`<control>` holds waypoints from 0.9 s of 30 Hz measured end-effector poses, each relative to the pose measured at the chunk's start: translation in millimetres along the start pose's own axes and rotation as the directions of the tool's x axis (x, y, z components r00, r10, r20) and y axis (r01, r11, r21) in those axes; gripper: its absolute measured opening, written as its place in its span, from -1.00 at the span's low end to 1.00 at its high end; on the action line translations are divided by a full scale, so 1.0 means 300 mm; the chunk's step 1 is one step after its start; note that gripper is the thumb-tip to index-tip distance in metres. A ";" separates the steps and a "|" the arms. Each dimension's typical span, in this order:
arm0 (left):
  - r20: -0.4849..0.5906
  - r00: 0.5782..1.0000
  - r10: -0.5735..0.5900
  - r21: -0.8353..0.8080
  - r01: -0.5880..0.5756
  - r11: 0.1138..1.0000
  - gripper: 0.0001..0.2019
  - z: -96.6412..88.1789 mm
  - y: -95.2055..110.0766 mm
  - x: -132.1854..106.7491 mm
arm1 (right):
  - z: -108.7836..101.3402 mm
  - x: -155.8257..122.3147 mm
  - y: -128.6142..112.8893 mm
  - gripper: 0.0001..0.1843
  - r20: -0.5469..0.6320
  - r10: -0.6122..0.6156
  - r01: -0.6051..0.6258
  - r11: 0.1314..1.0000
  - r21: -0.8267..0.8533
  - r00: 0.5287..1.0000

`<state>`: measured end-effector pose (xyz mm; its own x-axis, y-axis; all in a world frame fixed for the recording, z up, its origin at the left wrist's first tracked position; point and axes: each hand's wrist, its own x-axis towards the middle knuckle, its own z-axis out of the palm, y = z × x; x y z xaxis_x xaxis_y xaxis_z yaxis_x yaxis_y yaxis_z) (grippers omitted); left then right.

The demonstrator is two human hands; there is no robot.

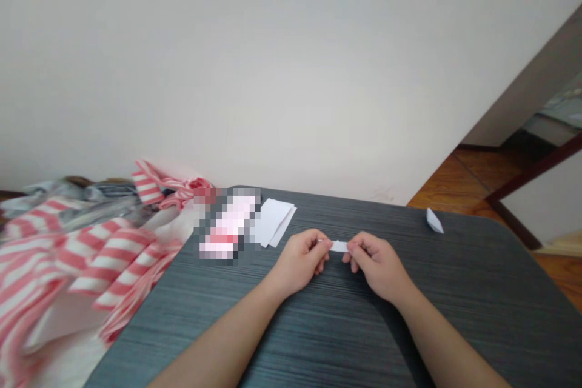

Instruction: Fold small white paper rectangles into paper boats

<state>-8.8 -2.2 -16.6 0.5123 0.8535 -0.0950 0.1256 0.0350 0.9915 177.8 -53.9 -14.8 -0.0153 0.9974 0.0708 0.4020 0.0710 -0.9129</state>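
A small white strip of folded paper (339,246) is held just above the dark grey wood-grain table (454,309). My left hand (304,259) pinches its left end with curled fingers. My right hand (373,264) pinches its right end the same way. Both hands sit near the middle of the table, close together, with only the short middle of the strip showing between them.
A stack of white paper sheets (274,221) lies behind my left hand, next to a blurred-out flat object (228,224). A small folded white paper piece (434,221) rests near the far right edge. Red-and-white striped cloth (86,267) is piled off the left side. A white wall stands behind.
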 end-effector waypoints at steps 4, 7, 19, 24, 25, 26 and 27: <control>0.003 1.000 -0.013 -0.022 0.013 1.000 -0.70 0.000 0.006 -0.003 | -0.006 0.000 -0.002 -0.70 -0.021 -0.004 0.004 1.000 0.010 1.000; -0.004 1.000 0.004 0.005 -0.004 1.000 -0.68 -0.004 0.004 -0.006 | -0.002 0.001 0.001 -0.70 -0.038 0.007 -0.007 1.000 0.013 0.999; -0.018 0.999 0.026 0.039 -0.025 0.999 -0.67 -0.007 -0.013 -0.003 | -0.003 0.008 0.015 -0.70 -0.083 0.031 -0.029 0.999 0.031 0.996; 0.011 0.999 0.046 0.047 -0.046 0.998 -0.70 -0.006 0.003 -0.007 | -0.003 0.010 0.016 -0.70 -0.084 0.039 -0.036 0.999 0.035 0.996; 0.023 0.999 0.044 0.055 -0.046 0.997 -0.71 -0.006 0.009 -0.008 | -0.003 0.010 0.016 -0.70 -0.083 0.038 -0.035 0.999 0.041 0.996; 0.043 0.999 0.032 0.068 -0.035 0.997 -0.72 -0.007 0.015 -0.010 | -0.002 0.009 0.017 -0.70 -0.078 0.036 -0.032 0.998 0.045 0.996; 0.054 0.998 0.023 0.084 -0.027 0.996 -0.73 -0.007 0.020 -0.011 | -0.002 0.009 0.018 -0.71 -0.071 0.032 -0.028 0.998 0.047 0.997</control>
<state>-11.5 -3.6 -10.0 0.5602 0.8248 -0.0771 0.1827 -0.0322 0.9826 180.4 -50.8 -19.2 0.0626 0.9956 0.0703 0.3586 0.0433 -0.9325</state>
